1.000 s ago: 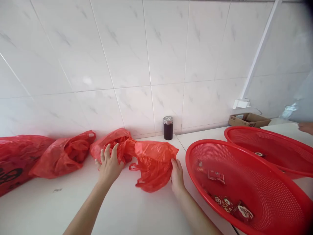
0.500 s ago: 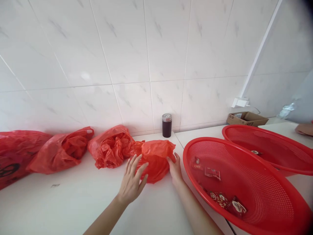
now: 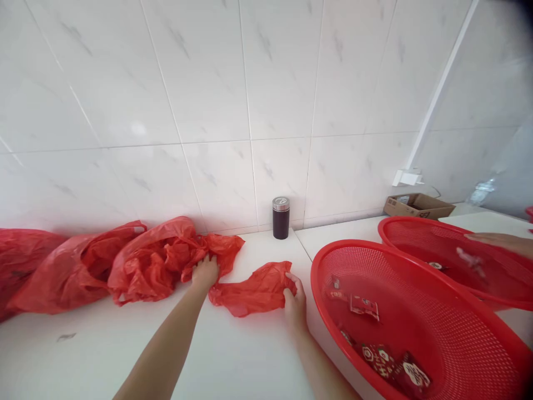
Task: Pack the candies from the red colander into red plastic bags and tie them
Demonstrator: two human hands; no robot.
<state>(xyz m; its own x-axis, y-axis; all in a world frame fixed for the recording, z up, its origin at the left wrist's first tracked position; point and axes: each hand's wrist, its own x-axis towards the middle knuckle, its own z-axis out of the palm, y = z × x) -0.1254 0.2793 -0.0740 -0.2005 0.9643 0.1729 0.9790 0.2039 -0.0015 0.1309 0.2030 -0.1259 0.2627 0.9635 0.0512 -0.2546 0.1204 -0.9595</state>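
Observation:
My left hand [image 3: 206, 271] reaches into the right side of a crumpled heap of red plastic bags [image 3: 145, 272], its fingers curled on the thin plastic and partly hidden in the folds. Between my hands a single red plastic bag [image 3: 254, 290] lies limp on the white table. My right hand [image 3: 295, 303] pinches this bag's right end between thumb and fingers. Close to the right of that hand stands a large red mesh basket [image 3: 320, 278] with several small wrapped snack packets [image 3: 383, 361] inside.
A dark cup with a silver lid [image 3: 281, 218] stands by the tiled wall. More red bags [image 3: 75, 272] lie at left. Behind the near basket is a second red basket [image 3: 400, 223], with another person's hand [image 3: 499, 241] over it. A cardboard box [image 3: 420, 205] sits at the back.
My left hand has moved left onto the bag heap, which has shifted left. The bag at my right hand now lies flatter, stretched sideways. Another person's hand has appeared over the far basket.

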